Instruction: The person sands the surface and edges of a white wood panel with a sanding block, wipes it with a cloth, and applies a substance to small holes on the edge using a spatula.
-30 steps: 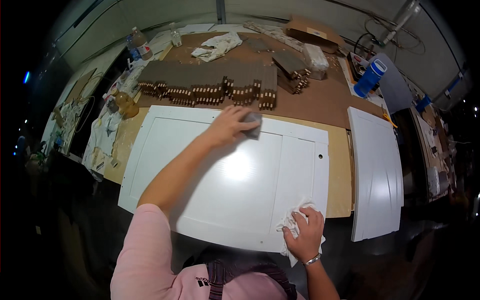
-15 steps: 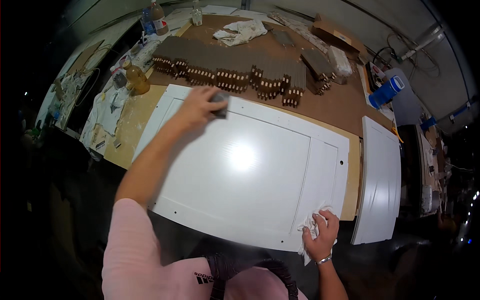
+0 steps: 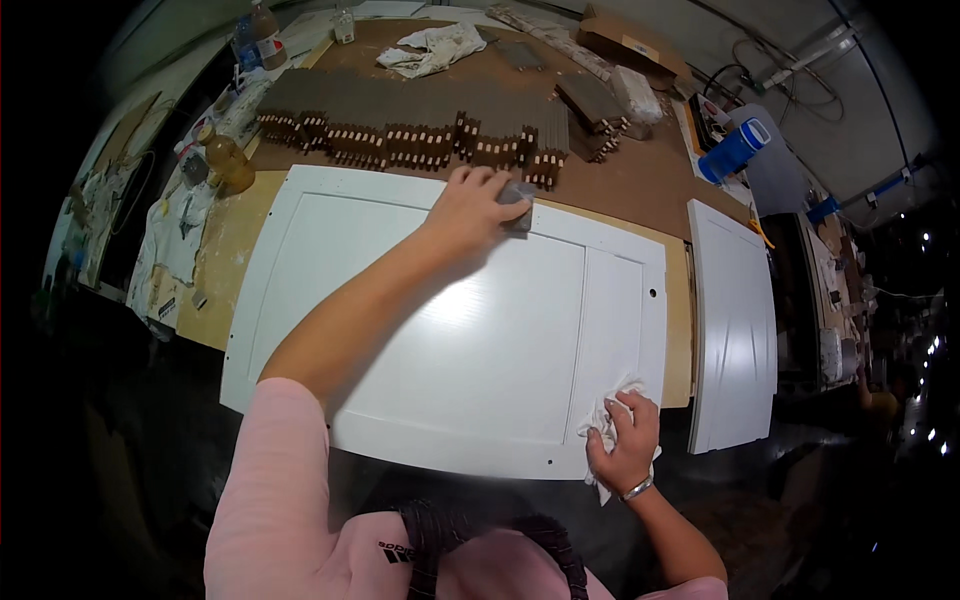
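A white cabinet door panel [image 3: 500, 320] with a recessed middle lies flat in front of me. My left hand [image 3: 468, 212] is closed round a grey sanding block [image 3: 518, 207], which rests on the panel's far frame rail. At the near right corner my right hand [image 3: 625, 440] grips a crumpled white cloth [image 3: 597, 425] against the panel. Part of the cloth hangs over the near edge.
Rows of dark brown strips [image 3: 400, 110] lie behind the panel on a brown board. A second white panel [image 3: 732, 330] stands to the right, near a blue bottle [image 3: 733, 150]. At left are an amber bottle [image 3: 228, 163] and stained cloths [image 3: 175, 235].
My left hand has slid the sanding block rightward along the far rail. My right hand still holds the cloth at the near right corner. The whole view has shifted slightly.
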